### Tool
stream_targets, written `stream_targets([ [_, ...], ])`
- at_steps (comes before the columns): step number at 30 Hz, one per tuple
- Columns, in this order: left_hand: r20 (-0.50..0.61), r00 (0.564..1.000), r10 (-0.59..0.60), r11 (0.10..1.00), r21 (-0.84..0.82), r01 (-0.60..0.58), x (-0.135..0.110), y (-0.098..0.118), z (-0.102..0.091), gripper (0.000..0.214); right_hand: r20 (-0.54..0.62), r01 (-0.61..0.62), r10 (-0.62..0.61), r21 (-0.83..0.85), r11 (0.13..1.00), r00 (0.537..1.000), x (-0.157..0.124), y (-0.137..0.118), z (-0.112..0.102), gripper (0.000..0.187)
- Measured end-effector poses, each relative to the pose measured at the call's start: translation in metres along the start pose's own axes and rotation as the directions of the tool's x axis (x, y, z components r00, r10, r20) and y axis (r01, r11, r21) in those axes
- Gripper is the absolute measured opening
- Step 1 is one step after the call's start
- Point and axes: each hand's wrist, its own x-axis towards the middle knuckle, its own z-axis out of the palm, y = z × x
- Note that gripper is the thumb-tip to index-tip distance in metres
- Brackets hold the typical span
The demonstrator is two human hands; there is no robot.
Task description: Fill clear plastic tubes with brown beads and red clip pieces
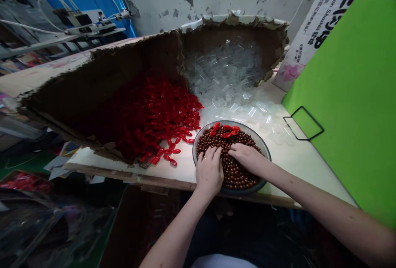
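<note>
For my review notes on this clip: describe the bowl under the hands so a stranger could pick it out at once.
On the white tabletop stands a torn cardboard box, spilling glossy red pieces and clear plastic pieces. At its front edge sits a round, shallow bowl. Only this bowl is heaped with small round brown beads, topped by a few red pieces, with the left hand and right hand resting in it.

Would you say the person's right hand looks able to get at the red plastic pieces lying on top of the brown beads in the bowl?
Probably yes. The right hand rests on the brown beads inside the bowl, just short of the red plastic pieces. Only beads seem to lie between them, so the way looks free.
</note>
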Motion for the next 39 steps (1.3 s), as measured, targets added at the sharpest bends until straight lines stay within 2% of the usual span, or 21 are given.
stream_targets([
  [3,0.026,1.0,-0.001,1.0,-0.026,0.002,0.0,-0.001,-0.002,0.043,-0.006,-0.009,0.011,0.177,0.984,1.0,0.0,0.0,0.006,0.026],
  [5,0.036,0.999,0.0,0.999,-0.049,0.002,-0.001,-0.002,-0.003,0.043,-0.012,-0.087,0.101,0.407,0.909,0.995,-0.002,0.004,0.008,0.026],
  [8,0.023,1.0,-0.001,0.997,-0.083,0.003,-0.001,-0.003,-0.002,0.043,0.029,-0.161,0.21,0.75,0.641,0.977,-0.008,0.011,0.006,0.021],
  [10,0.0,1.0,-0.007,0.994,-0.11,0.007,-0.002,-0.004,-0.001,0.042,0.043,-0.152,0.241,0.877,0.456,0.97,-0.011,0.012,0.004,0.025],
  [12,-0.027,1.0,-0.013,0.989,-0.147,0.009,-0.001,-0.004,0.0,0.042,0.048,-0.138,0.278,0.939,0.315,0.959,-0.014,0.011,0.0,0.03],
  [14,-0.055,0.998,-0.02,0.979,-0.203,0.008,-0.001,-0.005,0.0,0.041,0.044,-0.118,0.309,0.968,0.222,0.95,-0.017,0.007,-0.006,0.032],
  [17,-0.114,0.993,-0.041,0.94,-0.34,0.0,0.0,-0.005,-0.004,0.037,0.028,-0.087,0.345,0.983,0.159,0.938,-0.02,0.002,-0.016,0.033],
  [19,-0.139,0.988,-0.061,0.881,-0.473,-0.012,0.003,-0.003,-0.009,0.035,0.016,-0.079,0.368,0.984,0.157,0.93,-0.023,0.0,-0.023,0.035],
  [21,-0.107,0.992,-0.065,0.766,-0.642,-0.019,0.007,0.003,-0.015,0.039,-0.005,-0.068,0.389,0.982,0.174,0.921,-0.024,-0.002,-0.03,0.037],
  [25,0.045,0.999,0.013,0.359,-0.933,0.038,0.02,0.024,-0.026,0.047,-0.064,-0.016,0.388,0.98,0.2,0.92,-0.024,-0.008,-0.05,0.032],
  [26,0.059,0.998,0.019,0.274,-0.96,0.051,0.023,0.029,-0.029,0.046,-0.078,0.0,0.379,0.98,0.201,0.922,-0.024,-0.011,-0.055,0.031],
  [28,0.069,0.998,0.002,0.168,-0.983,0.068,0.029,0.037,-0.034,0.043,-0.096,0.019,0.38,0.979,0.201,0.92,-0.024,-0.014,-0.065,0.03],
  [31,0.095,0.995,-0.033,0.093,-0.991,0.097,0.032,0.043,-0.044,0.041,-0.093,0.004,0.423,0.978,0.207,0.901,-0.028,-0.013,-0.073,0.032],
  [35,0.126,0.99,-0.058,0.047,-0.991,0.129,0.03,0.045,-0.057,0.043,-0.126,-0.009,0.532,0.97,0.244,0.838,-0.035,0.0,-0.066,0.036],
  [37,0.127,0.99,-0.063,0.033,-0.991,0.129,0.029,0.045,-0.061,0.044,-0.149,-0.064,0.544,0.933,0.353,0.826,-0.037,0.009,-0.056,0.033],
  [39,0.119,0.991,-0.067,0.017,-0.993,0.121,0.027,0.045,-0.063,0.045,-0.188,-0.155,0.511,0.818,0.554,0.839,-0.034,0.018,-0.043,0.026],
])
